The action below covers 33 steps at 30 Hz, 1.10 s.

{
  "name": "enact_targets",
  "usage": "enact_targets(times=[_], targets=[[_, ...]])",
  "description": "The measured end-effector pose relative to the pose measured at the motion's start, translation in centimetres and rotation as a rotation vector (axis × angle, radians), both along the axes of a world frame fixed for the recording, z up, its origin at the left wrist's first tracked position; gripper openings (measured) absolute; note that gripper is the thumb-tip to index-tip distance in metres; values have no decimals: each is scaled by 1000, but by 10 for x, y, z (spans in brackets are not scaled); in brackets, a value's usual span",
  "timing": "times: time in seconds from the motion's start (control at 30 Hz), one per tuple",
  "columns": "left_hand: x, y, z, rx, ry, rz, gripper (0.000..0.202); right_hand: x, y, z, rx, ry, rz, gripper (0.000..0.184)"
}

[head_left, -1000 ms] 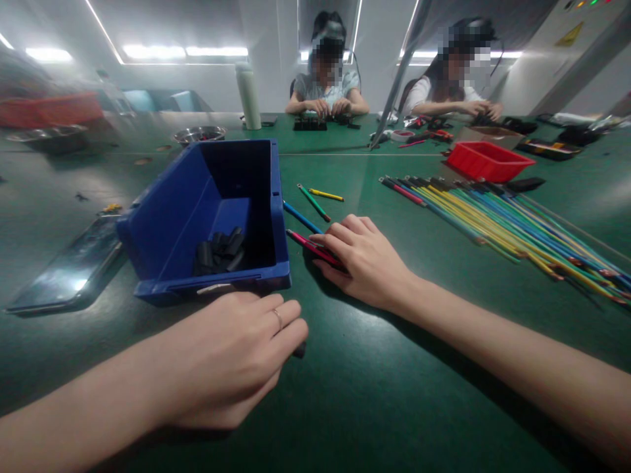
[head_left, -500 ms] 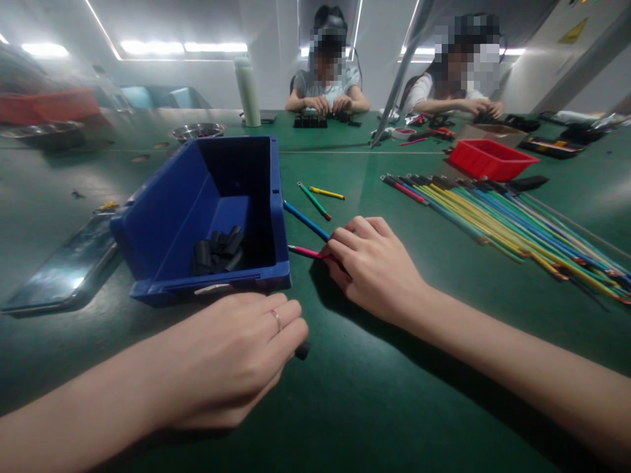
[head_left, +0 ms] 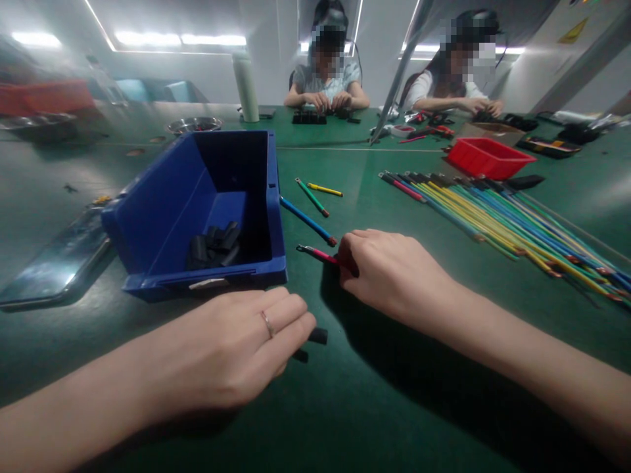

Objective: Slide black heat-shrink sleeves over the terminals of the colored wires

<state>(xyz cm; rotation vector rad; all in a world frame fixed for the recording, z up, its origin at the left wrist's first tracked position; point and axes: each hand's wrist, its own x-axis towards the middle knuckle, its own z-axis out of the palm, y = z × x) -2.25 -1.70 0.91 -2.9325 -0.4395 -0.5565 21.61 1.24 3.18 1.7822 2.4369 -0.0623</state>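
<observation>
My left hand (head_left: 256,348) is closed in front of the blue bin, with short black tubes (head_left: 318,336) sticking out past its fingers. My right hand (head_left: 379,263) is pinched on a red cable (head_left: 319,255) whose metal lug points left toward the bin. Just beyond the right hand lie a blue cable (head_left: 308,220), a green cable (head_left: 313,198) and a yellow cable (head_left: 325,190). Inside the blue bin (head_left: 158,203) sits a small pile of black tube pieces (head_left: 214,244). My fingertips on both hands are partly hidden.
A row of many-coloured cables (head_left: 503,217) lies at the right, with a red tray (head_left: 488,157) behind it. At the left is a phone (head_left: 54,263). A bottle (head_left: 245,89) and a metal bowl (head_left: 194,125) stand farther back. Two people sit across the table.
My right hand has drawn the red cable to the right, away from the bin. More black tube now shows beyond my left fingers. The blue cable's near end is uncovered.
</observation>
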Motion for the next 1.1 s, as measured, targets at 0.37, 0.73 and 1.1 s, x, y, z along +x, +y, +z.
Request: enact_targets(times=[0.37, 0.73, 1.1], targets=[[-1, -1, -6, -101, -214, 203, 22, 45, -2, -47, 167, 428, 144, 27], [-12, -6, -9, -116, -317, 339, 27, 42, -11, -52, 652, 453, 513, 22], [-14, -8, -4, -337, -374, 348, 22, 35, -23, -44, 804, 539, 540, 20]])
